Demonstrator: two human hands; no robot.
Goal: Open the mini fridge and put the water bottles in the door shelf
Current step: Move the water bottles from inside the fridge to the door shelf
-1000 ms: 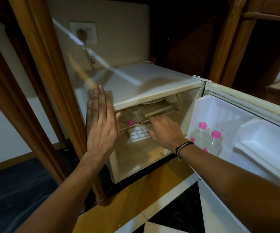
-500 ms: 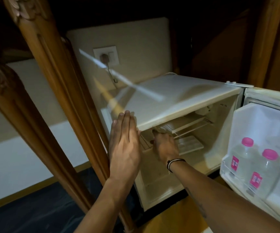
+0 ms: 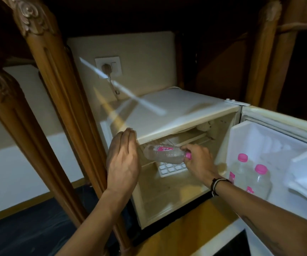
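Dim nook w/ open fridge [image 3: 176, 111]: right hand [image 3: 197, 161] pinches 1 bottle [image 3: 164, 155] by cap, sideways; left hand [image 3: 123, 159] flat, fingers together, at 9; 2 bottles [image 3: 256, 179] in door shelf [image 3: 300, 183] at 3.

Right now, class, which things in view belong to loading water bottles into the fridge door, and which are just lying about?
Belongs to the job:
held water bottle
right hand
open fridge door
two shelved bottles
mini fridge

Just lying about:
ice cube tray
wall socket
carved wooden leg
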